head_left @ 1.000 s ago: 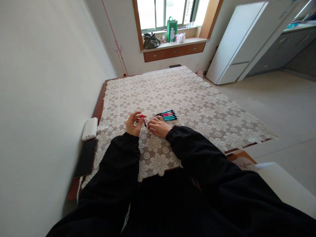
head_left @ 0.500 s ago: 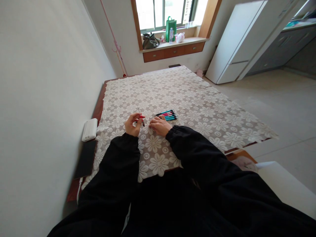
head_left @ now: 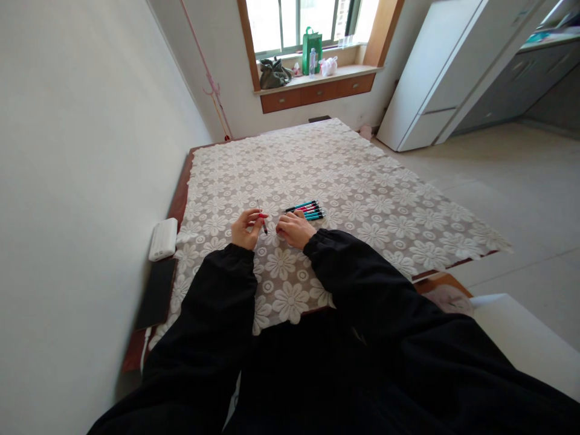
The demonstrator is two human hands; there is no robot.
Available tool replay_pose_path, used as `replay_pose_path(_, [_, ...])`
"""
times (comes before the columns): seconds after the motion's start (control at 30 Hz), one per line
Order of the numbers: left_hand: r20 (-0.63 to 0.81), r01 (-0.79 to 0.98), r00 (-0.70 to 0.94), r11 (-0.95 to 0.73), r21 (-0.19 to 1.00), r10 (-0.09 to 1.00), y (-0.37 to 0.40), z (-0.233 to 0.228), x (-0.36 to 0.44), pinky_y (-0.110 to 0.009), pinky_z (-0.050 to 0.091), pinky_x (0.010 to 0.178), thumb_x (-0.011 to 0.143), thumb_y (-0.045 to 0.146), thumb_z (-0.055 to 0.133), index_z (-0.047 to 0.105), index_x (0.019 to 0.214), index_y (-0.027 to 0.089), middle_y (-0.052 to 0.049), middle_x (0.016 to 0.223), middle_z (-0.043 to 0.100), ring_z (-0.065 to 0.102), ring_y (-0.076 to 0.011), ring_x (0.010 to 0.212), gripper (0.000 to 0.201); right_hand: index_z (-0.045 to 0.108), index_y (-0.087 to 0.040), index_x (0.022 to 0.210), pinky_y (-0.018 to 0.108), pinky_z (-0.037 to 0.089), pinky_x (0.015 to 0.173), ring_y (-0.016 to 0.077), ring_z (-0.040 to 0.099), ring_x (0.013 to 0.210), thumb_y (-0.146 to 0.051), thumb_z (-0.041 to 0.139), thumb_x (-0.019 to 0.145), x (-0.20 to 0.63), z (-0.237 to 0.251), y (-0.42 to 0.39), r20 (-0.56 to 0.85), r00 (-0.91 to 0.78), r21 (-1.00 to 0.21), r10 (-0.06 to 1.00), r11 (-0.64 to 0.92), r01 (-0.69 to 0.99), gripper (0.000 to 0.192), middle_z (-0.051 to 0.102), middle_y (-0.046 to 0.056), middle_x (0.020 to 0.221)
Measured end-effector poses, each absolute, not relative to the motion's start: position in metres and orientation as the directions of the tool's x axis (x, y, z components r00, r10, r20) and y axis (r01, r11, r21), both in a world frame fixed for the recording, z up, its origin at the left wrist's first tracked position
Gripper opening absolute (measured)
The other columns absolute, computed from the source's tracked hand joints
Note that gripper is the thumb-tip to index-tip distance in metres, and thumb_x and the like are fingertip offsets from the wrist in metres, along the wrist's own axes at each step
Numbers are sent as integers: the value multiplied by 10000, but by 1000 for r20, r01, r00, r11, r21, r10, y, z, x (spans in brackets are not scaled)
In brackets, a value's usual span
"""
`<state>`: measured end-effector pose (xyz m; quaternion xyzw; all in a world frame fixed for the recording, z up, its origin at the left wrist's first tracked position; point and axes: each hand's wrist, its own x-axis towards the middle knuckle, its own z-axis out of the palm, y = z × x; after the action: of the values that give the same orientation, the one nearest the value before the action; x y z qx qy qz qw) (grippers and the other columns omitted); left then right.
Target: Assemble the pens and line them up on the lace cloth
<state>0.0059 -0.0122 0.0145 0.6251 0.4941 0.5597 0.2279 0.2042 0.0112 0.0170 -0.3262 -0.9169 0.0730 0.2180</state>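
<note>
Left hand (head_left: 245, 229) pinches a red pen (head_left: 262, 222) tilted above the lace-covered tabletop (head_left: 362, 199); right hand (head_left: 294, 229) rests beside it, fingers curled, holding nothing I can make out; more pens (head_left: 308, 210) lie just beyond.

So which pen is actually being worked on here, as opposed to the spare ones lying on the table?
Start at the long table under the white floral lace tablecloth and come to its near end. The left hand pinches a slim red-and-black pen there, close to the right hand. Unlike the row of teal and red pens lying flat beyond the right hand, it is lifted off the cloth and tilted.
</note>
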Motion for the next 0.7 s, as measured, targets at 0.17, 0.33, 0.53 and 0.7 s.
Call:
replay_pose_path(0.17, [474,346,-120,-411,844,872,-11,12,5,-294,574,663,855,365,675,632,1048,216,-64,927,777,744,-198,810,247,691,-195,913,396,252,885,229,517,952,-216,530,938,205,15,13,362,-682,-287,635,772,567,165,674,76,971])
replay_pose_path(0.33, [470,340,-125,-407,848,874,-11,12,5,-284,570,660,848,351,685,639,1024,215,-62,923,777,743,-192,795,227,684,-194,914,397,263,889,234,520,950,-230,514,949,204,12,14,358,-676,-298,644,765,571,178,676,81,977])
replay_pose_path(0.53, [470,355,-114,-406,842,875,-12,12,5,-285,566,659,849,345,677,639,1011,216,-62,924,776,743,-192,794,210,662,-188,922,394,269,889,230,541,940,-205,507,942,204,14,13,369,-645,-340,669,743,577,157,695,74,974])
replay_pose_path(0.7, [475,370,-104,-410,834,874,-12,11,5,-291,559,666,847,335,676,646,1001,214,-60,920,778,742,-195,797,198,656,-185,916,394,271,884,233,552,940,-194,519,929,204,15,13,362,-648,-348,670,742,573,138,702,76,967])
